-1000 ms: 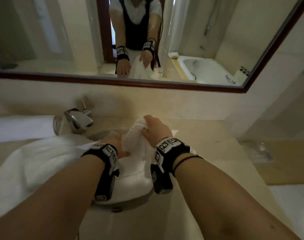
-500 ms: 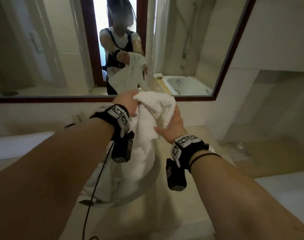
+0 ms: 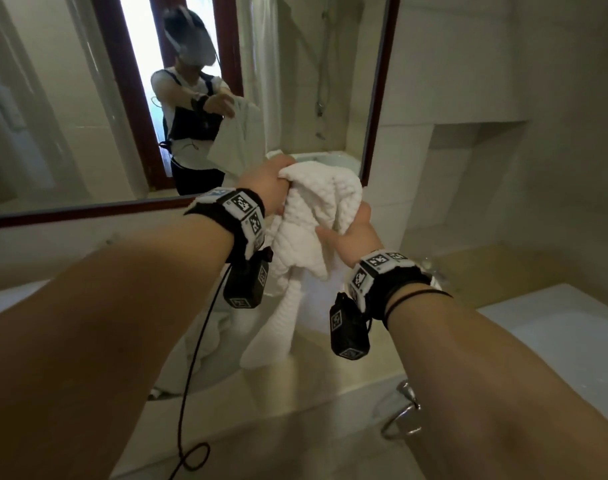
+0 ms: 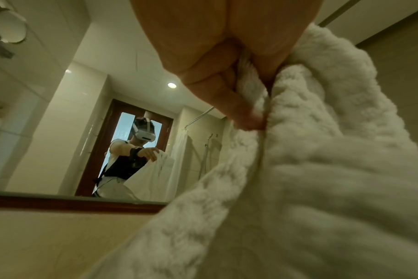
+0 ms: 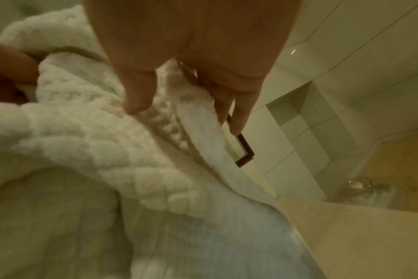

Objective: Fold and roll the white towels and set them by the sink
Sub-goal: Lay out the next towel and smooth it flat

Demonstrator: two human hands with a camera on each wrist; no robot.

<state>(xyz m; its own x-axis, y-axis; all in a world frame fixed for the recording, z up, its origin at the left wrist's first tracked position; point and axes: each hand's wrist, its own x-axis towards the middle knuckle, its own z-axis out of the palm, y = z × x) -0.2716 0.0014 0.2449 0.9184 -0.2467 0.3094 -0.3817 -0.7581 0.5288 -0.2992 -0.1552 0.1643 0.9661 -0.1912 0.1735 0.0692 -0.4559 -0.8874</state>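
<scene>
A white waffle-textured towel [image 3: 313,230] hangs bunched in the air above the sink [image 3: 261,344], its lower end trailing down toward the basin. My left hand [image 3: 271,183] grips the towel's top edge, fingers curled round a fold [image 4: 248,117]. My right hand [image 3: 351,230] holds the towel's right edge, thumb on one side and fingers on the other [image 5: 177,105]. A second white towel [image 3: 205,344] lies partly in the basin, half hidden behind my left arm.
A dark-framed mirror [image 3: 88,98] fills the wall behind the counter [image 3: 295,410] and reflects me holding the towel. A chrome ring [image 3: 402,414] juts from the counter's front right. A glass item [image 5: 360,186] stands on the lower ledge at right.
Both hands have lifted the towel from the basin up in front of the mirror. The view has swung right and upward; the towel now hangs free.
</scene>
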